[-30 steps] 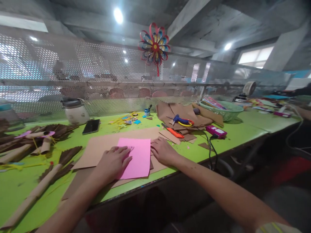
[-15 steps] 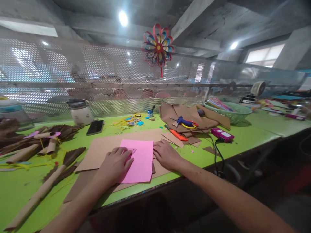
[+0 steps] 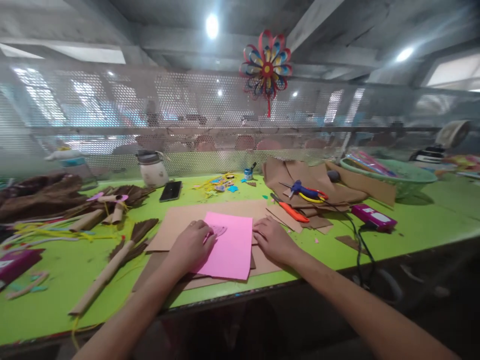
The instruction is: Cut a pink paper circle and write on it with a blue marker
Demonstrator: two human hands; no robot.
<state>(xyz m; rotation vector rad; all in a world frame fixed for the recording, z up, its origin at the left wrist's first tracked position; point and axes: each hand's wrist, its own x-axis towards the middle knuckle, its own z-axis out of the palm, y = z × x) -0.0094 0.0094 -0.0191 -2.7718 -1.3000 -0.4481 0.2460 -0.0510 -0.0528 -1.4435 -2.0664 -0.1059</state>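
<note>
A pink sheet of paper (image 3: 232, 247) lies on brown cardboard sheets (image 3: 187, 220) near the front edge of the green table (image 3: 420, 225). My left hand (image 3: 191, 247) rests on the sheet's left side, fingers curled over a small pink cut-out shape (image 3: 218, 230) that it presses against the paper. At the sheet's right edge my right hand (image 3: 273, 241) lies flat, fingers stretched onto the cardboard, and holds nothing.
An orange utility knife (image 3: 290, 210) and blue-yellow scissors (image 3: 307, 191) lie on brown paper scraps behind my right hand. A magenta device (image 3: 373, 216) with a black cable, a green basket (image 3: 397, 175), a phone (image 3: 170, 190), a white jar (image 3: 152, 169) and rolled brown paper pieces (image 3: 108, 262) stand around.
The view has swung left, so everything sits further right in frame. My hands stay on the pink sheet; the left fingers have curled a little more over the small cut-out.
</note>
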